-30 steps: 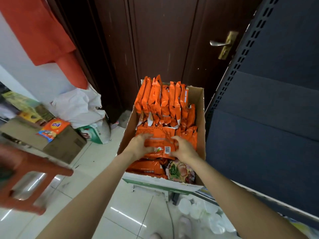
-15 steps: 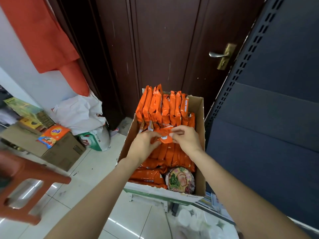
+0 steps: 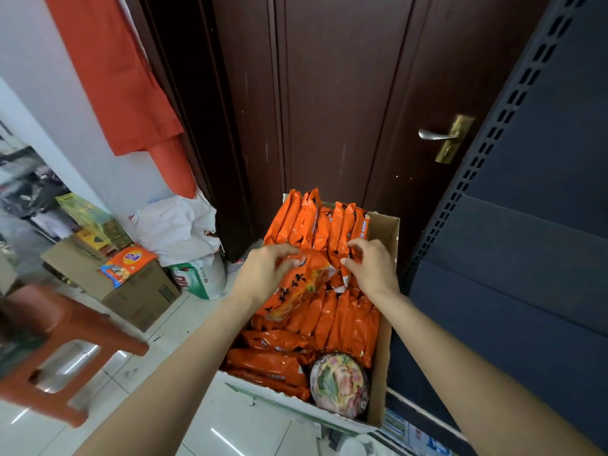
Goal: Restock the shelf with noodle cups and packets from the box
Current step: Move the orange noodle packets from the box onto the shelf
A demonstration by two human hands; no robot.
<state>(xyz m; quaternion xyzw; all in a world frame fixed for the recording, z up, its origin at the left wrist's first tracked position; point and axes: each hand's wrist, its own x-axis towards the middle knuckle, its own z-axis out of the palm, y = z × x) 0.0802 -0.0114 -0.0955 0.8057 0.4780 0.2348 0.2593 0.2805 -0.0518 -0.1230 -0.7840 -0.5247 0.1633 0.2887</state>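
A cardboard box (image 3: 384, 327) on the floor is packed with several orange noodle packets (image 3: 332, 320), most standing on edge, and one noodle cup (image 3: 339, 383) at its near right corner. My left hand (image 3: 263, 274) grips an orange packet (image 3: 299, 284) that lies tilted on top of the others. My right hand (image 3: 371, 264) pinches the tops of the upright packets in the far row, right of that packet. The dark shelf unit (image 3: 526, 258) stands to the right of the box.
A dark wooden door (image 3: 345, 110) with a metal handle (image 3: 434, 134) stands behind the box. To the left are a red plastic stool (image 3: 49, 343), a cardboard carton (image 3: 131, 291) with a snack bag on it, and white sacks (image 3: 184, 238).
Both hands moved from the near middle of the box toward its far row. The packet they held flat together is now tilted in my left hand, and my right hand has shifted to the upright packets.
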